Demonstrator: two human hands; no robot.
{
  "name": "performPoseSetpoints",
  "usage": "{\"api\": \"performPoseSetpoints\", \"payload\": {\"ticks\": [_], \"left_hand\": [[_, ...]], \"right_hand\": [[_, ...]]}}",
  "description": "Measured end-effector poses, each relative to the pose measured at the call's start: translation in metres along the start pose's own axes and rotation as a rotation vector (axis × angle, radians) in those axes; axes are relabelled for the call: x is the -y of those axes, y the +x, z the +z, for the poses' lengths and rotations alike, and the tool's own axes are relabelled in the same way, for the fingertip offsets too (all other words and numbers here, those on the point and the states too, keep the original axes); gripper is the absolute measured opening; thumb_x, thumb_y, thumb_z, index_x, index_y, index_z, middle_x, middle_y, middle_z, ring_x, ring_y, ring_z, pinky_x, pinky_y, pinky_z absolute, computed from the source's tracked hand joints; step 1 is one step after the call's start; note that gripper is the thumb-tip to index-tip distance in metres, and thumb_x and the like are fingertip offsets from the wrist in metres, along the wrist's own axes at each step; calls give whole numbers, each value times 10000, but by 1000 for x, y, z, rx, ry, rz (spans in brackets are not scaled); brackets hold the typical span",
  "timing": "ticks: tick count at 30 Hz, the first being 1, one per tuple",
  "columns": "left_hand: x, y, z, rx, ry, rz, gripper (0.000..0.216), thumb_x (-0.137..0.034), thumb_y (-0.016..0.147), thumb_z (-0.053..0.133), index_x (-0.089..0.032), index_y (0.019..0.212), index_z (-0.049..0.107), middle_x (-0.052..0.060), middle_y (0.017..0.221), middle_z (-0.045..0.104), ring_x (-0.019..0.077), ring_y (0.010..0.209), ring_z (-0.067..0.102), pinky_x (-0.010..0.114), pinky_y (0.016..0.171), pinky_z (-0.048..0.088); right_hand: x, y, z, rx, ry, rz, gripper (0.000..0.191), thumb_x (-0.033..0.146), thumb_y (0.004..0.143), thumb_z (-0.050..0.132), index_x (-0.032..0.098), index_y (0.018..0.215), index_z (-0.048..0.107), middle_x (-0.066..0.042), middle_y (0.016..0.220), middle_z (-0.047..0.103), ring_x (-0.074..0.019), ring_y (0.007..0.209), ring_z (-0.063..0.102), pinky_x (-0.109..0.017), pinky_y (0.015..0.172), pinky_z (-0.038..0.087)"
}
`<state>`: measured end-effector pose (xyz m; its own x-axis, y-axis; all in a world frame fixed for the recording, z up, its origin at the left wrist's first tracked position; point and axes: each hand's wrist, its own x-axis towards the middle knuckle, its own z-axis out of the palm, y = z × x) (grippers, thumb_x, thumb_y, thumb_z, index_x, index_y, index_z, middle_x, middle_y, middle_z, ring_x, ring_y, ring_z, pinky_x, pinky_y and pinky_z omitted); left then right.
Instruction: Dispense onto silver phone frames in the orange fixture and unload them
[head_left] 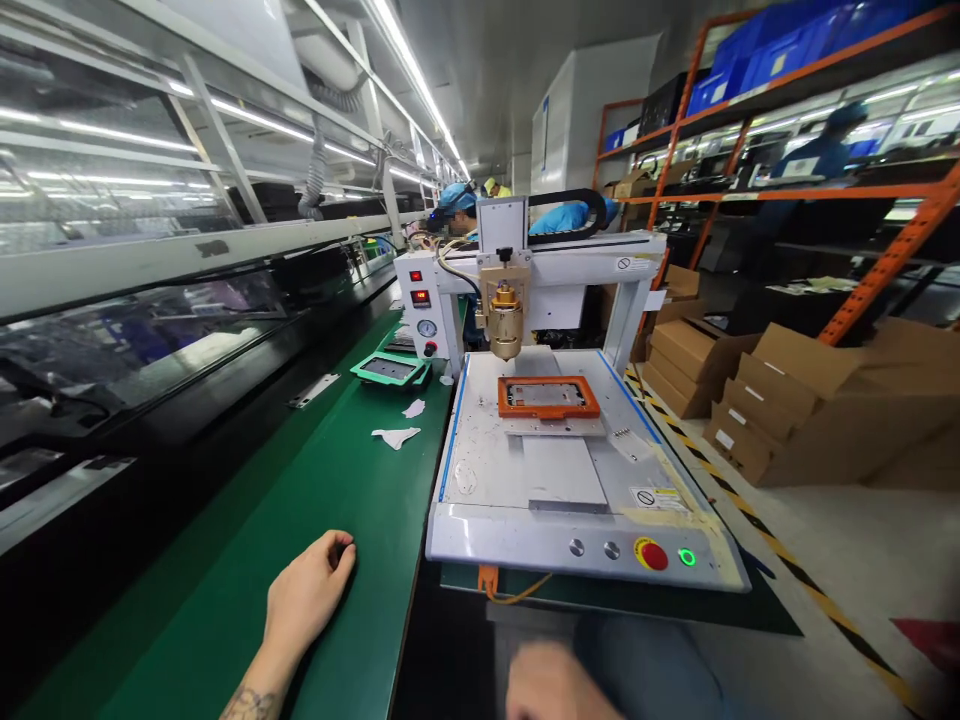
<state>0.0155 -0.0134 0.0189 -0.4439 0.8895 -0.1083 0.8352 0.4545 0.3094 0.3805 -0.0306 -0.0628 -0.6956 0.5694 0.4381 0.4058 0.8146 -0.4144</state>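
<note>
My left hand (309,592) rests on the green conveyor belt (300,500) with its fingers curled under in a loose fist, holding nothing that I can see. My right hand (551,685) is low at the bottom edge, blurred, near my lap; its fingers do not show. In front of me stands a white desktop gantry machine (570,470) with a brass-coloured head (505,315) hanging above an orange fixture (548,397) that holds a flat grey part. The machine's front panel carries a red stop button (653,555) and a lit green button (687,557).
A green tray (390,370) and white paper scraps (395,436) lie farther up the belt. Cardboard boxes (787,400) are stacked on the floor at right, beside yellow-black floor tape and orange shelving (885,250). People in caps work behind the machine.
</note>
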Motion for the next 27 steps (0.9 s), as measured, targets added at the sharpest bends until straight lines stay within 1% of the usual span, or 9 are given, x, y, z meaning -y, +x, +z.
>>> {"api": "performPoseSetpoints", "payload": {"ticks": [4, 8, 11, 14, 17, 20, 21, 25, 27], "left_hand": [[-1, -1, -1, -14, -21, 13, 321, -466, 969, 345, -305, 1018, 618, -4, 948, 735, 225, 904, 670, 330, 713, 390], [-1, -1, -1, -23, -37, 27, 314, -450, 966, 349, -307, 1011, 626, -4, 940, 740, 230, 905, 674, 331, 718, 387], [-1, -3, -3, -21, -52, 40, 309, -442, 961, 351, -308, 993, 628, -9, 932, 739, 230, 901, 676, 331, 725, 388], [-1, -4, -3, -26, -65, 48, 302, -436, 956, 354, -307, 979, 626, -8, 941, 737, 233, 912, 674, 331, 733, 387], [0, -5, -3, -29, -68, 46, 302, -433, 955, 350, -306, 972, 624, -7, 946, 737, 232, 915, 674, 326, 729, 385], [1, -4, -1, -28, -69, 49, 299, -427, 953, 351, -312, 970, 627, -11, 944, 738, 226, 915, 679, 319, 726, 385], [1, -3, -1, -29, -69, 52, 298, -425, 953, 352, -314, 971, 628, -13, 945, 739, 224, 915, 679, 318, 726, 385], [1, -1, 0, -30, -68, 49, 297, -427, 953, 354, -315, 973, 629, -14, 946, 741, 226, 908, 678, 321, 724, 384], [1, -1, 0, -31, -70, 47, 298, -426, 954, 355, -310, 974, 630, -11, 942, 742, 229, 908, 679, 324, 722, 386]], "right_hand": [[-64, 66, -87, -459, -323, 110, 316, 239, 909, 608, 210, 650, 430, -3, 629, 498, -136, 627, 451, -311, 603, 332], [-125, 112, -157, -441, -591, 184, 457, 432, 863, 723, 214, 615, 407, -1, 608, 506, -142, 621, 440, -316, 615, 296], [-140, 122, -166, -301, -744, 49, 441, 475, 857, 724, 201, 611, 480, -15, 626, 562, -152, 639, 464, -330, 644, 287], [-135, 124, -156, -181, -850, -155, 283, 315, 891, 676, 198, 658, 566, -13, 657, 605, -164, 676, 491, -346, 674, 272], [-132, 127, -151, -137, -885, -254, 225, 222, 877, 650, 196, 664, 580, -7, 652, 610, -162, 667, 482, -350, 667, 252], [-138, 137, -163, -123, -912, -327, 234, 139, 889, 563, 198, 663, 579, -9, 651, 607, -158, 638, 449, -351, 653, 230], [-142, 142, -170, -138, -920, -280, 242, 122, 891, 531, 197, 667, 582, -14, 653, 608, -158, 630, 439, -352, 648, 224], [-160, 171, -204, -285, -850, 243, 239, 185, 894, 484, 195, 665, 555, -43, 668, 615, -161, 615, 430, -350, 631, 215], [-167, 183, -215, -365, -783, 404, 206, 227, 867, 504, 206, 662, 503, -48, 673, 613, -172, 637, 463, -341, 637, 239]]}}
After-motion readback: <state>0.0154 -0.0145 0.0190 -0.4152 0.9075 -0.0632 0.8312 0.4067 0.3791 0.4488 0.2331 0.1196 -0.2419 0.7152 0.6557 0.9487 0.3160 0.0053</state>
